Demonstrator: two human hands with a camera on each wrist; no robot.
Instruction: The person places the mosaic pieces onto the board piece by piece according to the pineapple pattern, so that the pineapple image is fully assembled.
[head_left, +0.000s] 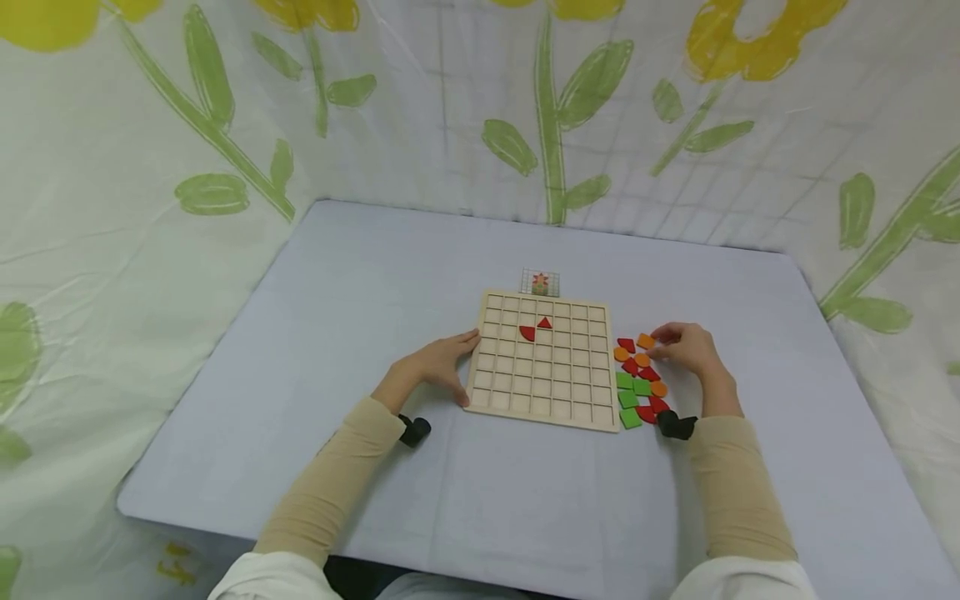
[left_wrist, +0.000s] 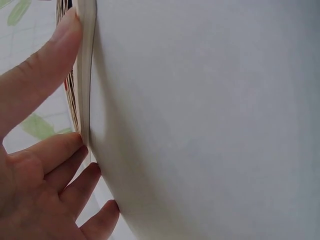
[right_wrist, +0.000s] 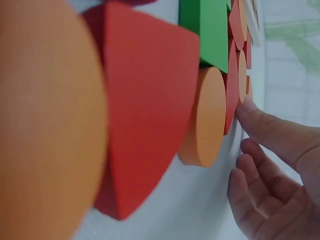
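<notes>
A wooden grid board [head_left: 543, 421] lies on the table, with a red quarter-circle piece [head_left: 528, 333] and a red triangle piece [head_left: 544, 322] in its upper middle cells. My left hand [head_left: 442, 360] rests at the board's left side, thumb near the front corner and fingers along the edge. To the right of the board, my right hand [head_left: 688, 346] reaches over loose pieces with thumb and index finger apart. The index fingertip is close to an orange square piece [head_left: 646, 341]; the thumb [right_wrist: 260, 120] is right at an orange round piece [head_left: 642, 360].
Red pieces, green square pieces [head_left: 627, 400] and orange discs lie grouped against the board's right edge. A small picture card [head_left: 540, 282] with a grid and a coloured figure lies behind the board. The table [head_left: 375, 275] has a flower-printed curtain [head_left: 405, 108] behind it.
</notes>
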